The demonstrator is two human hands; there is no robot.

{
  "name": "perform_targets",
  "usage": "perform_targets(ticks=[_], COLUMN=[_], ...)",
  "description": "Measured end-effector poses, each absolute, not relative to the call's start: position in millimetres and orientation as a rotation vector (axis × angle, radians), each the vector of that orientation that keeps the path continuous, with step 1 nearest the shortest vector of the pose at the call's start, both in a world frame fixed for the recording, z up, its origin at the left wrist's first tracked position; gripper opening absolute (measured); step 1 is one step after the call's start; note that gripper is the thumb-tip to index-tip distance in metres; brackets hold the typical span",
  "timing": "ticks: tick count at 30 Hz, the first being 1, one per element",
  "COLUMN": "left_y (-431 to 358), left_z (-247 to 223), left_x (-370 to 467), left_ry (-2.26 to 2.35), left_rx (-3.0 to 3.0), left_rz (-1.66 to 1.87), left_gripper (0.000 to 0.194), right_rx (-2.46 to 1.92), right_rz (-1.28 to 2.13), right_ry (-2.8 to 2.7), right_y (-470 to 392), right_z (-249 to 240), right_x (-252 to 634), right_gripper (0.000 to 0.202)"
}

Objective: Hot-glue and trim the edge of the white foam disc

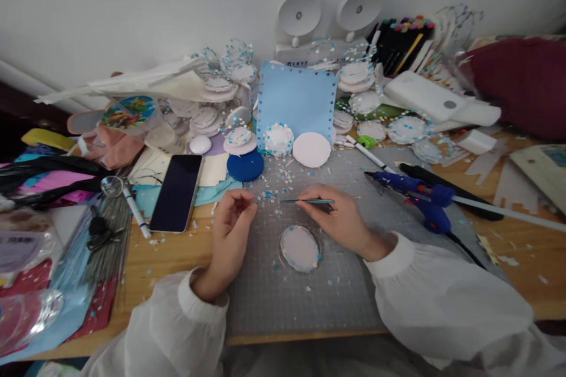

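Observation:
My right hand (342,221) holds thin tweezers (305,201) whose tip points left toward my left hand (230,230). The left hand's fingertips are pinched together near a scatter of tiny blue and white paper dots (269,193); whether it grips a dot is too small to tell. Between and just below both hands a white oval disc (299,248) with a few dots on its rim lies on the grey cutting mat (283,300). Both wrists wear white sleeves.
A black phone (177,192) lies left of the mat, a blue glue gun (415,195) to the right. Behind are a dark blue round pad (246,165), white discs (312,149), a light blue sheet (297,100), markers (400,41) and piled craft papers.

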State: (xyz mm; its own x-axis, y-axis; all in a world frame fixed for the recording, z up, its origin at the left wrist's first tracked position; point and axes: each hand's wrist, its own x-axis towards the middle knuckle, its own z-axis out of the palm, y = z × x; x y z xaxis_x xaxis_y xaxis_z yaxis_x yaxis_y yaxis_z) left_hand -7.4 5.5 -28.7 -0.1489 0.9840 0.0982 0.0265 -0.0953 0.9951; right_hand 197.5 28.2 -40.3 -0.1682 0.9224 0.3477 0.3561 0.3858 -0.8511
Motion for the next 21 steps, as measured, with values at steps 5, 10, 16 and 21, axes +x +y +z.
perform_targets(ticks=[5,10,16,21], left_y=[6.2,5.9,6.4,6.0], left_z=[-29.1,-29.6,-28.6,-27.5], left_x=[-7.6,-7.3,-5.5,-5.8], left_ry=[1.307,1.312,1.303,1.293], left_rx=[1.299,1.338,1.328,1.322], left_rz=[1.351,1.318,1.321,1.324], left_gripper=[0.010,0.010,0.007,0.005], right_rx=[-1.121,-1.137,-1.125,-1.070], right_rz=[0.814,0.816,0.779,0.754], right_ry=[-1.528,-1.557,-1.719,-1.796], right_y=[28.4,28.5,28.8,28.5], right_z=[-35.0,-38.3,-43.7,-41.5], right_x=[198.5,198.2,196.4,196.4], right_gripper=[0.007,0.009,0.006,0.003])
